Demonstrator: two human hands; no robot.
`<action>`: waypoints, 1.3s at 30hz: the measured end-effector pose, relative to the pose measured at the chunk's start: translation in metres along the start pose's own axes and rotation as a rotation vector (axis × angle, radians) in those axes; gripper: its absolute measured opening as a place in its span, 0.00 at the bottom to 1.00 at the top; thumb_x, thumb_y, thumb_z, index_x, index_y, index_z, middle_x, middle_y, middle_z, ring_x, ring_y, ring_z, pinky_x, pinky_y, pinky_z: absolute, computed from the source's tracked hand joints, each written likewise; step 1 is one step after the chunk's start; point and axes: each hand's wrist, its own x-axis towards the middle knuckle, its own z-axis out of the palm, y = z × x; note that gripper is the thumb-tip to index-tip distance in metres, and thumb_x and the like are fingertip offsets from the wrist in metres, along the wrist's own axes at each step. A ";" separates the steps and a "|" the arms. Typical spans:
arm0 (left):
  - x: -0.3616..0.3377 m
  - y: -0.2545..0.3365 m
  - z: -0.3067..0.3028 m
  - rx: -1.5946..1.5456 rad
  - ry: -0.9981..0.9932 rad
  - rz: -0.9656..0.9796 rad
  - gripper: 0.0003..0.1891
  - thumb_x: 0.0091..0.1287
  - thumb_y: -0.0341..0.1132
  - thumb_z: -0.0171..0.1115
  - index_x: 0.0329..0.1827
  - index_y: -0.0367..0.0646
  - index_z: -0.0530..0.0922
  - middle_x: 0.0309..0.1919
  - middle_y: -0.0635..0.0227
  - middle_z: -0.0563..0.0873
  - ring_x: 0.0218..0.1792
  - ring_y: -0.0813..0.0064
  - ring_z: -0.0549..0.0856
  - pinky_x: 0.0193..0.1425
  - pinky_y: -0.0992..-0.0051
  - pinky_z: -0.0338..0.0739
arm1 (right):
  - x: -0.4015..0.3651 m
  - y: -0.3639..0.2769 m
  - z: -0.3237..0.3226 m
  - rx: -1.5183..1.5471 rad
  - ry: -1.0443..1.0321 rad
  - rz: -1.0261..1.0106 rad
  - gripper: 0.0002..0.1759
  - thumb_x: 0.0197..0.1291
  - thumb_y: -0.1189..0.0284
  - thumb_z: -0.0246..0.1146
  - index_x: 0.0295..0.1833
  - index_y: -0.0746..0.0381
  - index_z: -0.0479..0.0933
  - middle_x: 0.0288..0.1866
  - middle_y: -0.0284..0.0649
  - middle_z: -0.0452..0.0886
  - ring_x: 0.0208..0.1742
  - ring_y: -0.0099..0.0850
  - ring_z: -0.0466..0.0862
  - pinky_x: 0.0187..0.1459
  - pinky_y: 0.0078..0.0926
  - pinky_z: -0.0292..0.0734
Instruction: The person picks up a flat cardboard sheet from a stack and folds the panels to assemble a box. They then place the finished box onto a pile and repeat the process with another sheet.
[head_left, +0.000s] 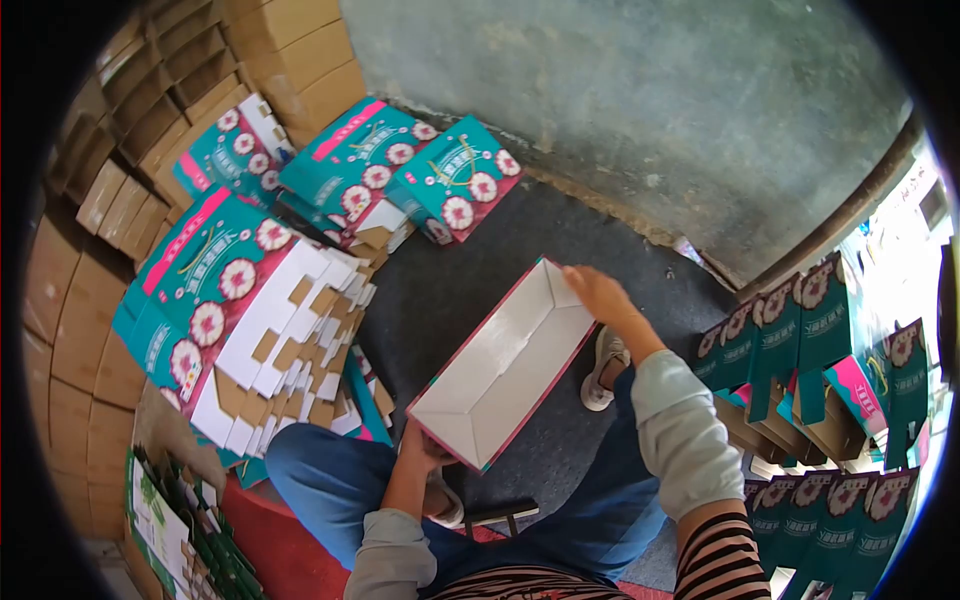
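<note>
An open carton (pixel 500 360) with a white inside and a red rim lies tilted between my knees, its long opening facing up. My right hand (pixel 600 295) grips its far right corner, thumb and fingers round the edge. At the near left corner my left hand (pixel 425 447) holds the carton from the outside, its fingers partly hidden under the wall. Nothing shows inside the carton. To its left is a fanned stack of flat teal printed cartons (pixel 215 290) with white and brown flaps.
More teal cartons (pixel 455 180) lie near the grey wall (pixel 620 110). Brown boxes (pixel 85 330) are piled at the left. Rows of teal cartons (pixel 775 330) stand at the right. Green flat cartons (pixel 190 530) are at the lower left, and a stool leg (pixel 510 522) shows below.
</note>
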 end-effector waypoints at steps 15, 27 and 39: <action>-0.031 -0.007 0.011 -0.068 -0.186 0.320 0.28 0.60 0.33 0.56 0.66 0.42 0.67 0.58 0.63 0.77 0.57 0.65 0.78 0.62 0.67 0.71 | -0.041 -0.001 -0.076 0.616 -0.275 0.361 0.52 0.58 0.26 0.37 0.61 0.62 0.77 0.57 0.49 0.80 0.63 0.41 0.75 0.61 0.39 0.68; -0.059 -0.010 0.008 0.081 -0.018 0.919 0.31 0.73 0.59 0.43 0.65 0.43 0.67 0.57 0.64 0.75 0.58 0.68 0.76 0.59 0.65 0.70 | -0.059 0.054 -0.037 0.876 -0.332 0.470 0.46 0.65 0.34 0.38 0.76 0.59 0.54 0.76 0.50 0.58 0.74 0.49 0.59 0.71 0.54 0.53; -0.065 -0.123 0.012 0.668 -0.079 0.820 0.30 0.66 0.38 0.64 0.67 0.37 0.64 0.54 0.60 0.71 0.51 0.69 0.80 0.51 0.73 0.76 | -0.043 0.068 -0.053 0.700 -0.551 0.591 0.38 0.63 0.42 0.51 0.67 0.60 0.69 0.66 0.49 0.73 0.69 0.48 0.68 0.66 0.58 0.60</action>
